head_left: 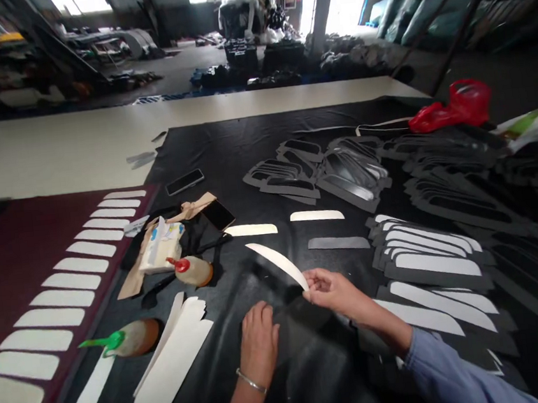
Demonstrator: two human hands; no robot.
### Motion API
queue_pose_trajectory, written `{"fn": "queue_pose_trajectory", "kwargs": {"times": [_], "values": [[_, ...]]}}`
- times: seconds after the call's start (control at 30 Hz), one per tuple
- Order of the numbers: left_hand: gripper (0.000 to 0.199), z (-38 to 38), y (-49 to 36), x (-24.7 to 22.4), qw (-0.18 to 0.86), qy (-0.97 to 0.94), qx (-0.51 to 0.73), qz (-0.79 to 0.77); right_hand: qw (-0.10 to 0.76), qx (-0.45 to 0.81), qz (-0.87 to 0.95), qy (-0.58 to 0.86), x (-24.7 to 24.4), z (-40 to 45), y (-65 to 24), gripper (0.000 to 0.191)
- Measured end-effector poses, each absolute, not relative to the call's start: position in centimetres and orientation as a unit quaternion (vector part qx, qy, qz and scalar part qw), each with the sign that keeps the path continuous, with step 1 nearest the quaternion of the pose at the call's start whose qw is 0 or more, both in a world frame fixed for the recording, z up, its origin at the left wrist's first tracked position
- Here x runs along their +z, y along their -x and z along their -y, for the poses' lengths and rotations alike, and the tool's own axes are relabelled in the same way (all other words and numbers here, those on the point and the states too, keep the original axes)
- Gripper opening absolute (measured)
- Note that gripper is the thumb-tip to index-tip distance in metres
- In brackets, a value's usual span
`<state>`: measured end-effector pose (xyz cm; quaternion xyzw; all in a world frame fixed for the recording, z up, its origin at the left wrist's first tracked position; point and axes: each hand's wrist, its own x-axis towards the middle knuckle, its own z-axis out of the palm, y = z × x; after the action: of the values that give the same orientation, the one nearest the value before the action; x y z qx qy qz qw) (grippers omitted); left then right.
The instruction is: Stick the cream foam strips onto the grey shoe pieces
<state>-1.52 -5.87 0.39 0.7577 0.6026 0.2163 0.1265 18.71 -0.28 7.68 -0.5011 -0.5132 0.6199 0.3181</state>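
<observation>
A thin white curved strip (280, 261) is pinched at one end between the thumb and fingers of my right hand (329, 291); its far end is raised above the black sheet. My left hand (260, 334), wearing a bangle, lies palm down on the black sheet (308, 345), fingers loosely stretched and nothing visible in them. Beyond the held strip lie a cream strip (251, 229), another pale strip (317, 215) and a grey strip (339, 243). To the left of my left hand is a stack of white strips (175, 365).
Two glue-like bottles, one red-capped (193, 271) and one green-capped (136, 338), lie at left near a tissue pack (162, 246) and two phones (185, 181) (218, 214). White strips (73, 282) line a maroon sheet. Dark frames with white pieces (436, 264) and a red bag (470, 103) occupy the right.
</observation>
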Motion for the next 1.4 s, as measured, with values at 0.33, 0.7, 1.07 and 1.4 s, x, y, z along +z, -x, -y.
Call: {"fn": "queue_pose_trajectory", "kwargs": {"times": [0.33, 0.7, 1.07, 1.4], "values": [[0.052, 5.4, -1.2, 5.5, 0.729, -0.284, 0.459, -0.420, 0.358, 0.557, 0.521, 0.539, 7.1, 5.9, -15.4, 0.033], [0.056, 6.4, 0.6, 5.9, 0.792, -0.129, 0.488, -0.344, 0.349, 0.406, 0.654, 0.534, 8.3, 7.8, -12.7, 0.029], [0.037, 8.6, 3.2, 4.3, 0.330, -0.666, 0.287, -0.604, 0.186, 0.159, 0.867, 0.434, 10.2, 8.2, -14.2, 0.024], [0.031, 10.6, 1.6, 5.0, 0.135, -0.791, 0.228, -0.552, 0.082, 0.077, 0.919, 0.378, 7.8, 5.6, -14.8, 0.031]]}}
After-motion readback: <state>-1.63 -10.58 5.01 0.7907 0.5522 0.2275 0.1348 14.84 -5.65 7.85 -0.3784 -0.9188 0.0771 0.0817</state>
